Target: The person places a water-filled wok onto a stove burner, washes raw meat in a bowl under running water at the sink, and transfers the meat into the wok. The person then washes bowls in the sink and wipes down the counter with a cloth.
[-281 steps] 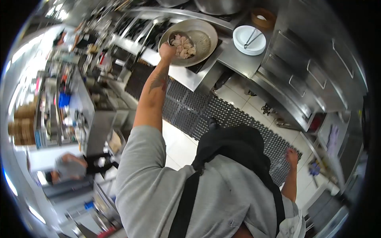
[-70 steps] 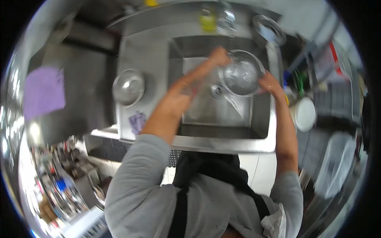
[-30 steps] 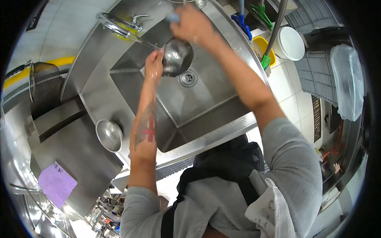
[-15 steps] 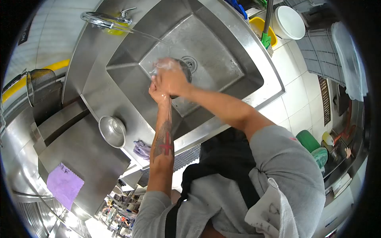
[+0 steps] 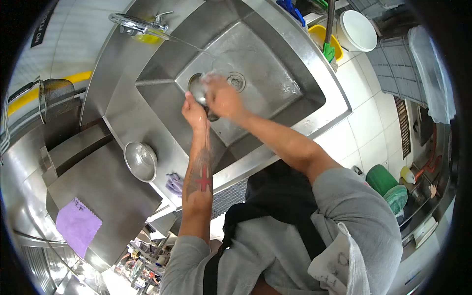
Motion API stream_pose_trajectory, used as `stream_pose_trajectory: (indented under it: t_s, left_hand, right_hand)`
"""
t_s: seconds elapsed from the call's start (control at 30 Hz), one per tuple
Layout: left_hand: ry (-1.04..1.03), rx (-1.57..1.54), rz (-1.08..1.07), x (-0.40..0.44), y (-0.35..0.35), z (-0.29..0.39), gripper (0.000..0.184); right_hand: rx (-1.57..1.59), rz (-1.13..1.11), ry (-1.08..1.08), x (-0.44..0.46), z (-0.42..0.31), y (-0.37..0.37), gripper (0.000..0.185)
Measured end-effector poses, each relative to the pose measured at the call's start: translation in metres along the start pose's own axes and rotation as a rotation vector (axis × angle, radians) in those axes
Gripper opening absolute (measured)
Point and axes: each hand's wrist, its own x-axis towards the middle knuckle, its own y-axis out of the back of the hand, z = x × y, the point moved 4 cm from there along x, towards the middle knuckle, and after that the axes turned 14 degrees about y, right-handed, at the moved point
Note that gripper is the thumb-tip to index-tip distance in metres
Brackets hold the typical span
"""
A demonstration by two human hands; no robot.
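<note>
Over the steel sink [image 5: 268, 46], my left hand [image 5: 195, 115] grips a shiny round metal bowl [image 5: 197, 91] near its edge, thumb up along the side. My right hand [image 5: 225, 101] is smeared by motion beside the bowl, partly covering it. Something whitish, perhaps suds or a scrubber, shows at its fingertips; I cannot tell which. From the faucet [image 5: 140, 23] a thin stream of water falls into the basin. The drain [image 5: 236, 81] lies just beyond my right hand.
Left of the basin, a metal bowl [image 5: 140, 161] and a crumpled purple cloth [image 5: 175, 184] sit on the counter. Another purple cloth [image 5: 78, 226] lies on a steel surface. A white bucket [image 5: 358, 30] and yellow bucket [image 5: 322, 37] stand on the floor at upper right.
My right hand has shifted slightly right and away from my left wrist, exposing more of the bowl's shiny face. The water keeps running.
</note>
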Motion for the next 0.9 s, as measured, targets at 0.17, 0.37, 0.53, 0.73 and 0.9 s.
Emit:
stream_pose_trajectory:
  t_s: [0.17, 0.37, 0.53, 0.73, 0.9]
  left_hand:
    - [0.044, -0.048, -0.1, -0.011, 0.002, 0.003, 0.038]
    - [0.349, -0.676, -0.138, -0.019, 0.012, 0.012, 0.047]
    - [0.319, -0.409, -0.393, 0.006, -0.014, 0.019, 0.043]
    - [0.298, -0.376, -0.451, 0.011, -0.031, 0.058, 0.034]
    - [0.377, -0.44, -0.323, -0.006, -0.01, 0.044, 0.035]
  right_hand:
    - [0.143, -0.186, -0.264, 0.044, 0.013, 0.01, 0.037]
    - [0.463, 0.199, -0.557, -0.019, 0.072, -0.036, 0.042]
    - [-0.004, 0.275, 0.235, -0.015, -0.043, 0.005, 0.06]
    - [0.323, -0.012, -0.064, 0.002, -0.014, 0.02, 0.057]
    - [0.296, 0.063, -0.201, -0.03, 0.016, 0.038, 0.037]
